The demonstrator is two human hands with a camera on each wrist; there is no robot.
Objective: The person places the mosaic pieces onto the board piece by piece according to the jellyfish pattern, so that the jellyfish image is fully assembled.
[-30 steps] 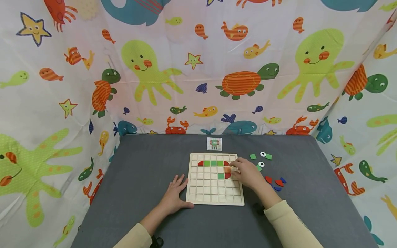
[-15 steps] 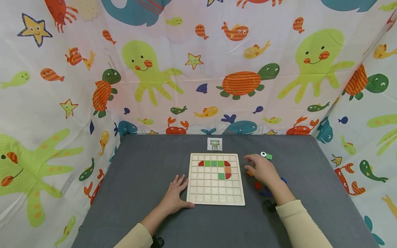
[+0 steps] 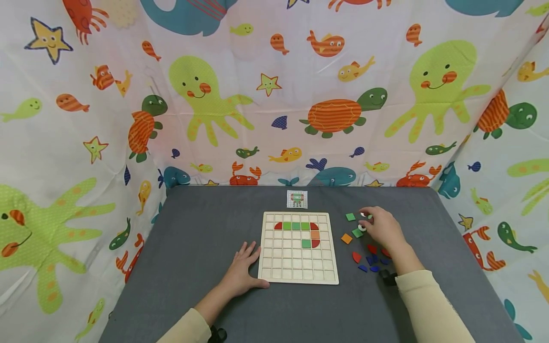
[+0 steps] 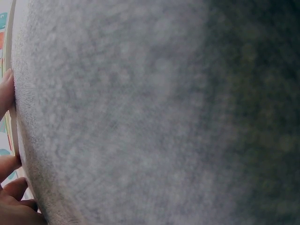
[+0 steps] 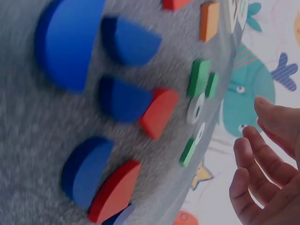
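Observation:
A wooden grid board [image 3: 274,262] lies on the grey table. In its cells sit green squares [image 3: 295,226], an orange square [image 3: 315,234] and red quarter-round pieces [image 3: 315,243]. My left hand [image 3: 239,274], fingers spread and extended, touches the board's left edge and near-left corner. To the board's right, my right hand [image 3: 384,228] hovers over loose pieces with thumb and fingers apart. Its fingertips partly cover the white rings [image 3: 362,228] in the head view. From the right wrist view, nothing is between its fingers, and the white ring [image 5: 196,108] and green square [image 5: 199,78] lie beyond.
A small pattern card [image 3: 297,199] lies behind the board. Nearer me on the right are blue half-round pieces [image 3: 362,268], red pieces [image 3: 356,257] and an orange square [image 3: 346,238]. A curtain printed with sea animals [image 3: 274,119] surrounds the table.
My right hand has left the orange square on the board and moved right, over to the white rings and green squares. The left hand stays at the board's edge.

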